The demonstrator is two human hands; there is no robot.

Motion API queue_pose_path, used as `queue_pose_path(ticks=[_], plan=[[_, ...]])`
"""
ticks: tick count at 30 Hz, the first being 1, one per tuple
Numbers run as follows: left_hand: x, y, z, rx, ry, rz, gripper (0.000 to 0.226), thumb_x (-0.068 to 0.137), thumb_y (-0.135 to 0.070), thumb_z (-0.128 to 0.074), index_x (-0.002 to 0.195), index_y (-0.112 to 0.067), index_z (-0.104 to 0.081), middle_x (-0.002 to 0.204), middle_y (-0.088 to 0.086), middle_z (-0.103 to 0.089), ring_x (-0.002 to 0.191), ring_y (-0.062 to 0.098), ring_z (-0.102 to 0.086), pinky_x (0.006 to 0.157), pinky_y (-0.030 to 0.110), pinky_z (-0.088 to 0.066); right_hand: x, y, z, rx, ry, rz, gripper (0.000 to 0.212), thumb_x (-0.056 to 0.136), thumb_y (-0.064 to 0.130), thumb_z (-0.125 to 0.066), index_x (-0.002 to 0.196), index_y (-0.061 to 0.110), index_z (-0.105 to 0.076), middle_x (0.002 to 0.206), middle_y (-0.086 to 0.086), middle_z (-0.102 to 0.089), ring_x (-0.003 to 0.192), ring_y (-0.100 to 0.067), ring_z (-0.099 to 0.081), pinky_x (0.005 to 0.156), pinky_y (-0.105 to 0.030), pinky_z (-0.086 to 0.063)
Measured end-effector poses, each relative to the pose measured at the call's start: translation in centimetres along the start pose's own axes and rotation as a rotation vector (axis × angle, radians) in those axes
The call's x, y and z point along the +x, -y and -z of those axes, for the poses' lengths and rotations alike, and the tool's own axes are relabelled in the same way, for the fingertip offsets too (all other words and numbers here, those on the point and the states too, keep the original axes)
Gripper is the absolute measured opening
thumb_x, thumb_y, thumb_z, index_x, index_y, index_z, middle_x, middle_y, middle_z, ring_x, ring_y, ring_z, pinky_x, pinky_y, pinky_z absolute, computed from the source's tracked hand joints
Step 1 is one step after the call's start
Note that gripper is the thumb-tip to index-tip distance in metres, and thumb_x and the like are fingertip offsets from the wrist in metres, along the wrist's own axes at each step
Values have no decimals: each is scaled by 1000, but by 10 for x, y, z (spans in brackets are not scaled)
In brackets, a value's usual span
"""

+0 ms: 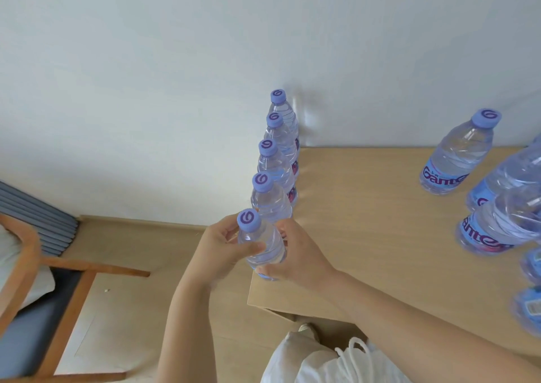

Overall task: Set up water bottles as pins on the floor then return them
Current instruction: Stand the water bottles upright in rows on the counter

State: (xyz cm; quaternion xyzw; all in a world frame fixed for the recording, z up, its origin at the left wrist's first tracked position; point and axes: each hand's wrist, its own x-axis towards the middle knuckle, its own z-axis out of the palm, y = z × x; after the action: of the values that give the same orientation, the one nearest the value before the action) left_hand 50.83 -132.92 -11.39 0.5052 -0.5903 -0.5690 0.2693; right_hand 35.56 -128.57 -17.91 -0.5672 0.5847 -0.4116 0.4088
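The left hand point(218, 246) and right hand point(295, 254) both curl round the nearest bottle point(262, 243), gripping it from either side; it stands upright, long axis vertical, at the near-left corner of the table point(366, 221); four more bottles point(278, 160) line the left edge beyond it, running toward the far wall; the hands are equally near.
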Motion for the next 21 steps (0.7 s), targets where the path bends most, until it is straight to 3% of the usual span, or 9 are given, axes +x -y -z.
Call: queue_pose_path(ticks=[11, 14, 16, 18, 21], plan=[[-14, 4, -8, -11, -73, -20, 50, 60, 4, -81, 93, -31, -70, 91, -11, -74, 83, -1, -68, 64, 9, -49, -12, -11, -8, -70, 44, 56, 71, 67, 30, -79, 127, 12, -44, 119, 2, -46, 113, -14, -42, 96, -27, -38], [-18, 1, -13, -12, -113, -29, 53, 65, 12, -76, 92, -32, -69, 89, -12, -74, 82, -1, -68, 63, 10, -49, -13, -9, -6, -61, 63, 41, 73, 65, 33, -75, 128, 13, -43, 120, 3, -45, 114, -14, -42, 97, -29, -39], [-21, -5, -18, -2, -182, -41, 59, 63, 8, -80, 101, -35, -65, 99, -16, -71, 90, -3, -65, 72, 11, -50, -12, -8, -4, -76, 66, 49, 70, 68, 26, -80, 125, 11, -44, 120, 0, -47, 113, -17, -43, 95, -32, -41], [-25, -17, -25, 45, -365, -122, 68, 62, -3, -84, 114, -38, -56, 116, -21, -60, 108, -5, -56, 90, 13, -43, -13, -7, 1, -123, 80, 54, 72, 67, 25, -83, 124, 8, -44, 121, -3, -46, 113, -18, -42, 95, -30, -40], [-29, -49, -44, 17, -558, -446, 59, 63, -23, -78, 112, -44, -52, 118, -19, -57, 117, -2, -52, 98, 10, -38, -20, -9, 22, -158, 67, 50, 70, 71, 27, -81, 128, 9, -44, 125, -5, -45, 118, -16, -40, 101, -25, -33]])
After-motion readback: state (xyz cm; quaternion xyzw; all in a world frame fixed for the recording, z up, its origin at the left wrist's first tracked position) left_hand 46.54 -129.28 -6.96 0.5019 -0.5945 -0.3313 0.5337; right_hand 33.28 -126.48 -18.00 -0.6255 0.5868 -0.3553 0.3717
